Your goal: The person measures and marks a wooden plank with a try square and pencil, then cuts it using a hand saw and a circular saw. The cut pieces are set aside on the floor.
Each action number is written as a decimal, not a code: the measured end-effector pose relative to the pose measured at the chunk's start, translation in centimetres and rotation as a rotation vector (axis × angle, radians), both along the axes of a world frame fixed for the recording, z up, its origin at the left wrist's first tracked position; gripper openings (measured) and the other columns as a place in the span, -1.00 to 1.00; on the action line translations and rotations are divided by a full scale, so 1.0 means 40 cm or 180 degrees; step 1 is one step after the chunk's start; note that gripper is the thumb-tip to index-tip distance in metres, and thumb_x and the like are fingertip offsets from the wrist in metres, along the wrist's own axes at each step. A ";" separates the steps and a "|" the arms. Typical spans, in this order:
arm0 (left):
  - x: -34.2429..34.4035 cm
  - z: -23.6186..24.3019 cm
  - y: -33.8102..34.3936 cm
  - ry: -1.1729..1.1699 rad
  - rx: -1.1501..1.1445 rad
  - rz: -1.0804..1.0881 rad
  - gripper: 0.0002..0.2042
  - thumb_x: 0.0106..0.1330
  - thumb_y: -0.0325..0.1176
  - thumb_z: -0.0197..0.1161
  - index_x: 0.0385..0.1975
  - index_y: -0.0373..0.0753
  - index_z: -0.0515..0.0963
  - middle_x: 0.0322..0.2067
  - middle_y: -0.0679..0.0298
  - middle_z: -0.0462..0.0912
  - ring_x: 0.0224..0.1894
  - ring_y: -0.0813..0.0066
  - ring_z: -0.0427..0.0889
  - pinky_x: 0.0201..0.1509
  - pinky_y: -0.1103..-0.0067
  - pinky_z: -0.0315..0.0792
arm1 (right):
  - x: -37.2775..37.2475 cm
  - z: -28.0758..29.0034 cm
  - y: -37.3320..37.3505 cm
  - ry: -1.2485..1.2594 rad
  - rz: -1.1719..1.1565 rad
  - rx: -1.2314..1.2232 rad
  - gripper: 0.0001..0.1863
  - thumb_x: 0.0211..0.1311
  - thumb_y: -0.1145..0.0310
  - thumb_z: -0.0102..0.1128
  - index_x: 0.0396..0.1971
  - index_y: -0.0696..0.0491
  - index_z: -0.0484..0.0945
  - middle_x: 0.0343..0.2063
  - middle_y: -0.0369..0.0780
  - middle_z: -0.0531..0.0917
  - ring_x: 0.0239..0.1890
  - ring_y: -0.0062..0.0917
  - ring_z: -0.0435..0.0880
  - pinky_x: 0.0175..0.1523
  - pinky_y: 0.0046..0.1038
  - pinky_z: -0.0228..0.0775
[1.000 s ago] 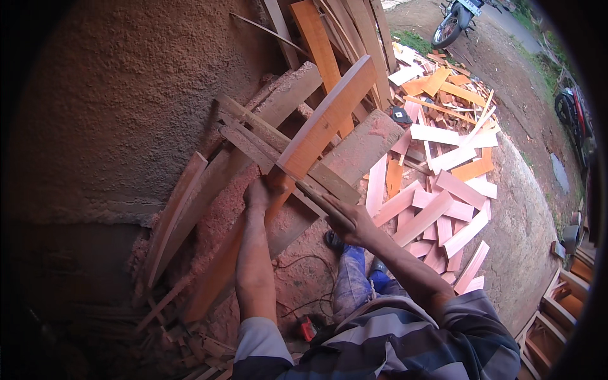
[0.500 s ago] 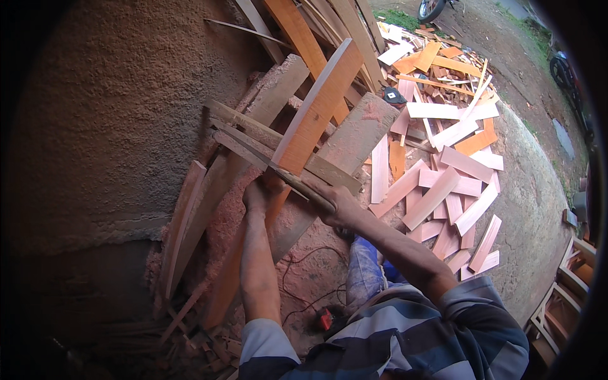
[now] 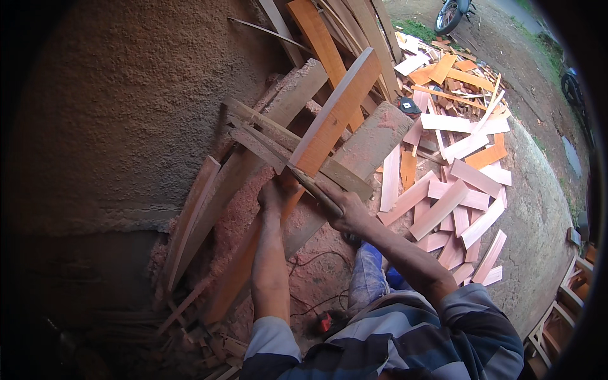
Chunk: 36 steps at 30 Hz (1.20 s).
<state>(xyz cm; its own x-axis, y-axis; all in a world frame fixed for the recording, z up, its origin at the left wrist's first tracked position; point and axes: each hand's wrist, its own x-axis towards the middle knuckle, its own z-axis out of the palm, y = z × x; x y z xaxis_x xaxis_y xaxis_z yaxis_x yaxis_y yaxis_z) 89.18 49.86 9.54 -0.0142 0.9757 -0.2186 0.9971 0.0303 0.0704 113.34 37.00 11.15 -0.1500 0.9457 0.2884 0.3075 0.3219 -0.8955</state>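
A long, orange-brown wooden board [image 3: 339, 114] with a pale edge rests slanted across a rough wooden support [image 3: 373, 139]. Crossing it is a long, narrow grey-brown piece [image 3: 320, 195] with a rounded near end; its exact kind is unclear. My right hand [image 3: 345, 209] is closed around that rounded end, to the right of the board. On the other side, my left hand [image 3: 273, 193] grips the board's edge just below the crossing, its fingertips mostly hidden. Reddish sawdust [image 3: 244, 196] coats the support and the ground around my hands.
A rough wall [image 3: 139, 107] rises at left, with curved boards [image 3: 187, 221] leaning nearby. Cut wooden pieces [image 3: 440, 206] lie piled at right. A dark cable [image 3: 323, 254] and a red-and-black object [image 3: 325, 322] are by my legs. Motorbike wheel [image 3: 448, 17] at far right.
The whole view has shifted, so the scene sits slightly farther right and lower. Both hands keep nearly the same places on the board and the narrow piece.
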 end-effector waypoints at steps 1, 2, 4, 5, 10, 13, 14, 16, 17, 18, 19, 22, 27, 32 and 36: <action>-0.004 0.005 -0.001 -0.0183 -0.0067 0.0078 -0.45 -0.02 0.06 0.56 -0.09 -0.17 0.74 -0.20 0.00 0.81 -0.16 -0.02 0.80 -0.04 0.19 0.65 | 0.005 0.038 0.015 -0.0138 0.0014 -0.0211 -0.33 0.17 0.46 0.32 0.35 0.07 0.46 -0.38 0.04 0.71 -0.41 -0.11 0.76 -0.27 -0.32 0.59; -0.009 0.008 -0.001 -0.0518 0.0040 0.0031 -0.44 -0.03 0.08 0.56 -0.09 -0.17 0.73 -0.18 0.00 0.80 -0.11 -0.03 0.79 0.01 0.19 0.64 | 0.040 0.079 -0.026 0.0053 0.0032 -0.0078 -0.34 0.17 0.46 0.35 0.34 0.06 0.48 -0.39 0.01 0.71 -0.43 -0.15 0.76 -0.28 -0.34 0.58; -0.033 0.021 0.011 -0.1267 -0.0021 -0.0029 -0.42 -0.04 0.11 0.58 -0.10 -0.17 0.73 -0.15 -0.01 0.79 -0.01 -0.03 0.76 0.12 0.20 0.61 | 0.157 0.170 -0.189 0.0016 0.0086 0.0026 -0.34 0.17 0.45 0.44 0.32 0.08 0.51 -0.42 -0.08 0.73 -0.47 -0.30 0.77 -0.31 -0.40 0.56; -0.037 0.022 0.024 -0.0991 -0.0139 0.0146 -0.39 -0.03 0.07 0.61 -0.05 -0.22 0.70 -0.10 -0.02 0.78 0.05 -0.01 0.74 0.18 0.23 0.56 | 0.222 0.207 -0.266 0.0092 0.0085 0.0147 -0.38 0.14 0.48 0.45 0.26 0.17 0.55 -0.40 -0.11 0.75 -0.47 -0.32 0.78 -0.30 -0.41 0.58; -0.054 0.016 0.043 -0.0842 -0.0268 0.0262 -0.22 0.00 0.13 0.61 0.13 -0.25 0.50 0.04 -0.02 0.71 0.10 -0.02 0.70 0.17 0.17 0.56 | 0.376 0.275 -0.472 -0.0934 -0.1048 0.0962 -0.41 0.22 0.22 0.44 0.12 0.34 0.60 -0.31 -0.07 0.80 -0.42 -0.34 0.79 -0.34 -0.36 0.52; -0.071 -0.013 0.045 -0.0715 -0.0165 0.0372 -0.10 -0.02 0.19 0.62 0.22 -0.24 0.38 0.10 -0.05 0.66 0.15 -0.05 0.66 0.20 0.13 0.52 | 0.380 0.267 -0.463 -0.1160 -0.1511 0.0548 -0.41 0.32 0.23 0.37 0.22 0.33 0.56 -0.32 -0.12 0.76 -0.38 -0.46 0.75 -0.28 -0.39 0.52; -0.083 -0.027 0.051 -0.0788 -0.0183 0.0375 -0.04 -0.04 0.20 0.63 0.26 -0.24 0.33 0.13 -0.06 0.64 0.18 -0.06 0.63 0.23 0.13 0.50 | 0.378 0.262 -0.452 -0.1052 -0.1583 0.0488 -0.42 0.32 0.27 0.37 0.23 0.32 0.56 -0.30 -0.12 0.77 -0.36 -0.47 0.75 -0.27 -0.42 0.53; -0.111 -0.064 0.064 -0.0970 -0.0202 0.0421 0.02 -0.05 0.24 0.63 0.31 -0.24 0.26 0.17 -0.10 0.60 0.22 -0.09 0.60 0.26 0.12 0.47 | 0.367 0.248 -0.430 -0.0853 -0.1756 0.0392 -0.44 0.29 0.33 0.36 0.23 0.32 0.56 -0.26 -0.08 0.79 -0.35 -0.44 0.78 -0.26 -0.45 0.56; -0.122 -0.082 0.082 -0.1083 -0.0173 0.0444 0.03 -0.04 0.26 0.62 0.32 -0.23 0.24 0.17 -0.12 0.59 0.22 -0.11 0.59 0.26 0.12 0.47 | 0.364 0.239 -0.412 -0.0763 -0.1865 0.0375 -0.43 0.26 0.34 0.35 0.22 0.32 0.56 -0.23 -0.04 0.80 -0.34 -0.39 0.81 -0.26 -0.46 0.57; -0.134 -0.102 0.091 -0.1175 -0.0211 0.0505 0.04 -0.04 0.28 0.61 0.32 -0.22 0.22 0.17 -0.14 0.58 0.22 -0.13 0.59 0.26 0.11 0.46 | 0.359 0.232 -0.401 -0.0660 -0.1848 0.0325 -0.43 0.26 0.35 0.36 0.23 0.32 0.56 -0.22 -0.05 0.80 -0.32 -0.41 0.81 -0.24 -0.46 0.58; -0.142 -0.121 0.103 -0.1244 -0.0035 0.0452 0.02 -0.03 0.29 0.60 0.29 -0.21 0.23 0.16 -0.13 0.59 0.18 -0.15 0.61 0.23 0.11 0.49 | 0.352 0.224 -0.385 -0.0553 -0.1835 0.0282 -0.43 0.26 0.36 0.36 0.23 0.32 0.55 -0.20 -0.05 0.80 -0.31 -0.42 0.81 -0.23 -0.46 0.58; -0.163 -0.160 0.081 -0.1392 0.0024 0.0283 0.01 -0.03 0.31 0.58 0.29 -0.17 0.22 0.17 -0.12 0.56 0.17 -0.16 0.61 0.22 0.07 0.50 | 0.324 0.215 -0.348 -0.0293 -0.1912 0.0104 -0.43 0.26 0.40 0.36 0.24 0.32 0.54 -0.16 -0.06 0.80 -0.26 -0.46 0.80 -0.18 -0.46 0.60; -0.245 -0.133 -0.087 -0.0148 0.0442 -0.0828 0.29 -0.12 0.20 0.65 0.57 -0.09 -0.08 0.43 -0.16 0.19 0.44 -0.20 0.24 0.47 -0.05 0.19 | 0.288 0.226 -0.258 -0.0237 -0.1943 -0.0346 -0.41 0.27 0.38 0.42 0.26 0.31 0.52 -0.07 -0.08 0.79 -0.09 -0.47 0.78 0.00 -0.46 0.59; -0.301 -0.111 -0.144 -0.0165 0.0087 -0.0522 0.25 -0.08 -0.02 0.65 0.61 0.01 -0.10 0.42 -0.17 0.15 0.40 -0.32 0.23 0.46 -0.10 0.15 | 0.253 0.204 -0.170 -0.0161 -0.1728 -0.0292 -0.37 0.32 0.31 0.45 0.29 0.31 0.48 0.02 -0.09 0.76 0.02 -0.50 0.74 0.15 -0.46 0.55; -0.263 -0.137 -0.133 -0.0597 0.0592 -0.0850 0.19 -0.12 -0.08 0.66 0.59 0.05 0.05 0.35 -0.20 0.19 0.33 -0.31 0.27 0.40 -0.10 0.20 | 0.240 0.204 -0.132 0.0419 -0.1719 -0.0604 -0.38 0.35 0.31 0.44 0.30 0.31 0.48 0.04 -0.10 0.75 0.04 -0.52 0.72 0.17 -0.46 0.55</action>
